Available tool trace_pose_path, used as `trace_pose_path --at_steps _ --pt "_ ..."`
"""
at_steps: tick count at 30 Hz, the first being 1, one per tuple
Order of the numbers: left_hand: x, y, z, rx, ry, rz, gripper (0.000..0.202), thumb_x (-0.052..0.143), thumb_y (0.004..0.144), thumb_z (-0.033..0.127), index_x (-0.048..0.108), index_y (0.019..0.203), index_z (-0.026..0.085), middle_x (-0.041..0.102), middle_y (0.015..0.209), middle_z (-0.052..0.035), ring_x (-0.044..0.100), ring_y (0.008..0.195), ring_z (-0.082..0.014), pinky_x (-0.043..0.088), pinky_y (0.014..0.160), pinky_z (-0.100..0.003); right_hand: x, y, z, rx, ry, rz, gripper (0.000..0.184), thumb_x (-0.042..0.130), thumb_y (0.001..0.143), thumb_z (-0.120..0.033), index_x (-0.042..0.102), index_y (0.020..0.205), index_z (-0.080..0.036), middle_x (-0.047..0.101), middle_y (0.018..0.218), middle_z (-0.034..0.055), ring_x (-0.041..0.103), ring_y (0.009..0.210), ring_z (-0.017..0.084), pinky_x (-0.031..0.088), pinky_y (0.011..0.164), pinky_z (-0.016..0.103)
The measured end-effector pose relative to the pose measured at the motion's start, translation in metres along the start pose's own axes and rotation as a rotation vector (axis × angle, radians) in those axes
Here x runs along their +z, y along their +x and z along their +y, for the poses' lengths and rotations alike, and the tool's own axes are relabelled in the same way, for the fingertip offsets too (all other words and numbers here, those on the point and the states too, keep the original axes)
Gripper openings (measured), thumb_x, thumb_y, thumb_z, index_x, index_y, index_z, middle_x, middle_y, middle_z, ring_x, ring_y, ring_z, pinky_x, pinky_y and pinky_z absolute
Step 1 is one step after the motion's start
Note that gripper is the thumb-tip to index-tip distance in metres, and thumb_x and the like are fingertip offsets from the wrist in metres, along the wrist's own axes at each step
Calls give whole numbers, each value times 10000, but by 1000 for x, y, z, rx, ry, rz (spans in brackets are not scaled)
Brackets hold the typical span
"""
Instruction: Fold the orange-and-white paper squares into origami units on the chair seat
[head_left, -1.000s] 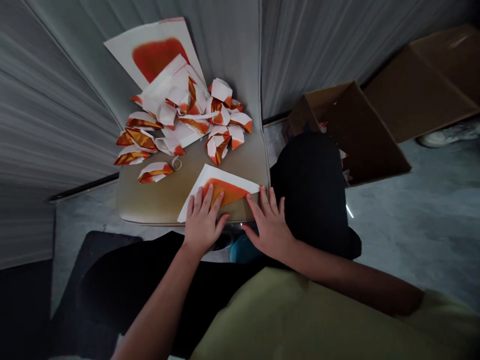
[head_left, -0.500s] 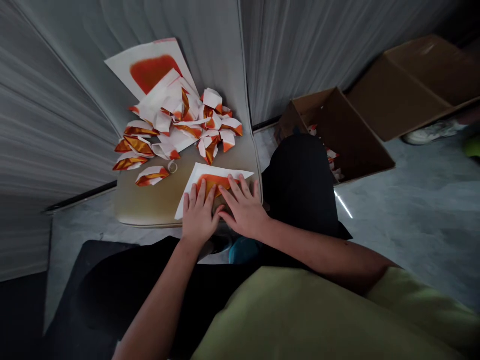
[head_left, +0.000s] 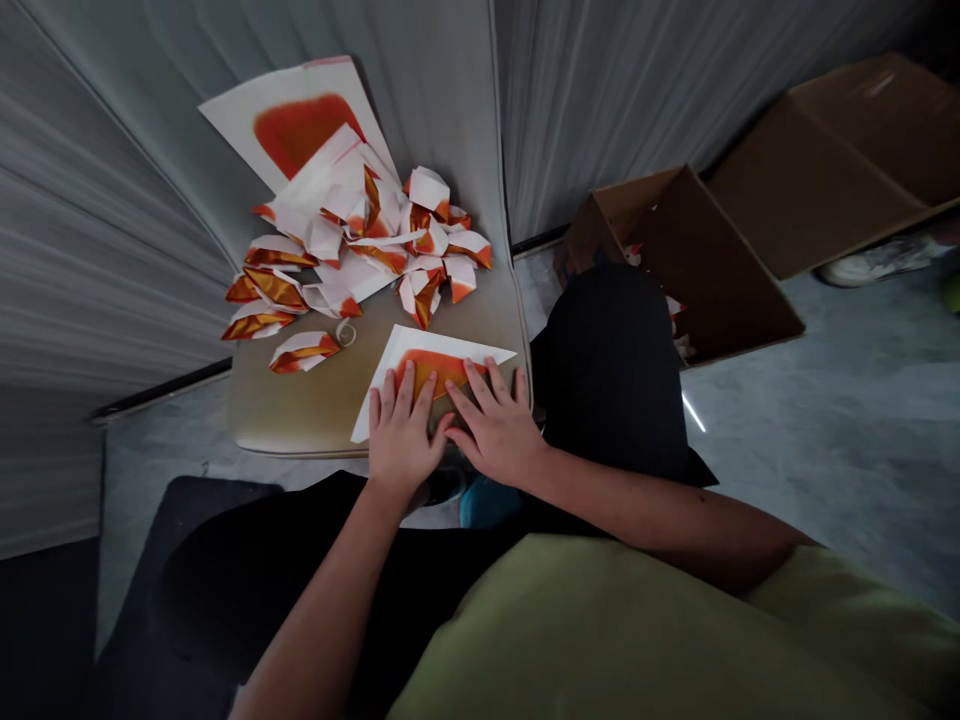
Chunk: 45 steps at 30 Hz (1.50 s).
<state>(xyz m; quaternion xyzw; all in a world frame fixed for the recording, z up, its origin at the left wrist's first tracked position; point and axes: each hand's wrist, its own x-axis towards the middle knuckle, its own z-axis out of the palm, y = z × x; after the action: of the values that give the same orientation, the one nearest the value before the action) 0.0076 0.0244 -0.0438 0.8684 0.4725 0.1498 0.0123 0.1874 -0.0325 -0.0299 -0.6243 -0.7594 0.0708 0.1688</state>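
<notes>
My left hand point(head_left: 401, 435) and my right hand point(head_left: 491, 430) lie flat, side by side, on a white paper sheet point(head_left: 382, 395) with an orange and gold patch, its near corner folded. The sheet rests at the front of a beige padded seat point(head_left: 300, 410). Behind it lies a heap of white-and-orange folded origami pieces point(head_left: 360, 250), on top of a larger printed sheet point(head_left: 300, 135). A single folded piece point(head_left: 304, 352) and a small paper ring point(head_left: 346, 333) sit nearest my left hand, untouched.
Pleated grey curtains point(head_left: 112, 230) rise behind the seat. To the right, an open cardboard box point(head_left: 720, 270) on the grey floor holds some folded pieces. My dark-clothed knee point(head_left: 607, 370) stands beside the seat, and a white shoe point(head_left: 874, 260) lies at far right.
My right hand has slid left from the sheet's right corner onto the orange patch, closer to my left hand. The sheet stays in place on the seat.
</notes>
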Motion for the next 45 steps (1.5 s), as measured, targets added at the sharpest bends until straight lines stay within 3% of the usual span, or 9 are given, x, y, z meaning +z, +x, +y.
trace_pose_path --at_steps 13,19,26,36,45 --pt "-1 0 3 -10 7 19 594 534 991 493 563 1494 179 383 1648 -173 360 1527 -439 315 1216 -646 1 -3 -2 15 -16 -10 588 452 1036 -494 490 1549 -210 338 1689 170 261 1549 465 232 1171 763" --pt "-4 -6 4 -16 2 58 525 555 989 465 615 1441 205 450 1615 -153 421 1499 -414 350 1205 -616 -9 4 11 30 -7 57 523 479 1030 -468 550 1505 -261 388 1671 134 307 1535 422 242 1182 735" --pt "-6 -13 5 -14 42 126 415 601 972 435 689 1313 217 556 1543 -131 492 1455 -379 403 1182 -555 -12 3 22 39 -7 110 393 503 1030 -366 663 1364 -234 554 1553 105 376 1488 397 248 1184 715" --pt "-7 -10 9 -107 -30 116 383 616 948 463 710 1203 193 622 1463 -159 529 1403 -393 422 1146 -566 -2 0 21 22 -1 176 285 538 1030 -334 740 1214 -255 699 1343 75 519 1293 288 291 1142 541" --pt "-7 -9 7 -64 -5 162 388 644 936 450 700 1180 153 651 1414 -172 559 1364 -397 449 1127 -549 7 0 24 -22 -18 309 220 570 1025 -324 784 1054 -285 753 1221 20 553 1222 236 291 1106 447"
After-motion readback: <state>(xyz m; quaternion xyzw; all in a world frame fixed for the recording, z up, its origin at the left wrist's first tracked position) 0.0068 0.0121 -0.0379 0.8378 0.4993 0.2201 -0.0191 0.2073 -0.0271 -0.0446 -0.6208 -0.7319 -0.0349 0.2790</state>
